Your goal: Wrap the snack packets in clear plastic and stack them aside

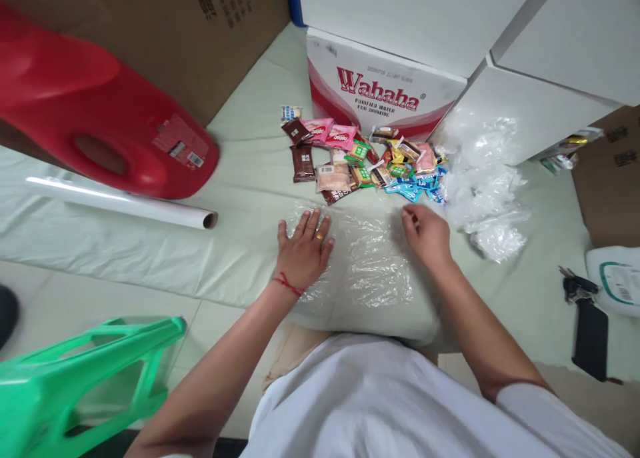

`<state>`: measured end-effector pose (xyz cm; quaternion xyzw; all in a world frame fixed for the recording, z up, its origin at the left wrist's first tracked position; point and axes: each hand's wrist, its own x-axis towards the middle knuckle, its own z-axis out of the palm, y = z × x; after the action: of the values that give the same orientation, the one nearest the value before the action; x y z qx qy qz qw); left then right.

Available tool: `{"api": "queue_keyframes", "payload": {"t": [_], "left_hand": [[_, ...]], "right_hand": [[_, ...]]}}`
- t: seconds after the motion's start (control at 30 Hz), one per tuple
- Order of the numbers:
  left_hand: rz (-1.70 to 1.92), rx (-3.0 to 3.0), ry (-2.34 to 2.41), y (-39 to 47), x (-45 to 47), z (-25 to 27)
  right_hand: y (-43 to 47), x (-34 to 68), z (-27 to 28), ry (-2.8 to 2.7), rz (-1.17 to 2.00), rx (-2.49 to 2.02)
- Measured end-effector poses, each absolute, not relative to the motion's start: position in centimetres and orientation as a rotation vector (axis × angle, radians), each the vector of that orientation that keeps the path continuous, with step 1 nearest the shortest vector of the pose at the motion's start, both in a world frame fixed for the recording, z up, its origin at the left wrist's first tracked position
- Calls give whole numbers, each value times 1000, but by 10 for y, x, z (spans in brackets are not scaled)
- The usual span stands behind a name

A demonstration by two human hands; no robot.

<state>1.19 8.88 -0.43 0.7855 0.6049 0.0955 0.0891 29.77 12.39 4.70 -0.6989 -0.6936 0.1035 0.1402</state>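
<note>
A sheet of clear plastic wrap (373, 265) lies creased on the cloth in front of me. My left hand (304, 248) rests flat on its left part, fingers spread, with a ring and a red string at the wrist. At the sheet's far right corner, my right hand (427, 231) has its fingers curled together; whether they pinch the wrap's edge is hard to see. Just beyond both hands is a pile of small wrapped snacks (367, 168), in brown, pink, green and blue packets. Crumpled clear plastic (487, 191) is heaped right of the pile.
Behind the snacks stands a Wahaha water carton (380, 85) by white boxes (410, 11). On the left are a red jug (115, 111) and a white roll (125, 201), with a green stool (90, 385) below. Keys (577, 285) and a black phone-like object (590, 338) lie right.
</note>
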Motion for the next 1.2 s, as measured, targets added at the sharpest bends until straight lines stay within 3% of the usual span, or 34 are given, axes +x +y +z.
{"api": "queue_keyframes", "payload": {"t": [0.17,0.3,0.53,0.77,0.97,1.2], "left_hand": [[293,2367,1729,85,11,-4],[319,2358,1719,85,11,-2],[362,2351,1710,85,10,-3],[355,2351,1698,86,9,-5],[352,2342,1698,86,10,-5],[371,2317,1740,85,12,-5]], "right_hand": [[230,254,49,-2093,177,-2146],[255,245,50,-2140,174,-2271],[262,252,67,-1959,340,-2283],[276,208,51,-2051,530,-2269],[262,233,48,-2044,632,-2213],[183,278,71,-2079,655,-1682]]}}
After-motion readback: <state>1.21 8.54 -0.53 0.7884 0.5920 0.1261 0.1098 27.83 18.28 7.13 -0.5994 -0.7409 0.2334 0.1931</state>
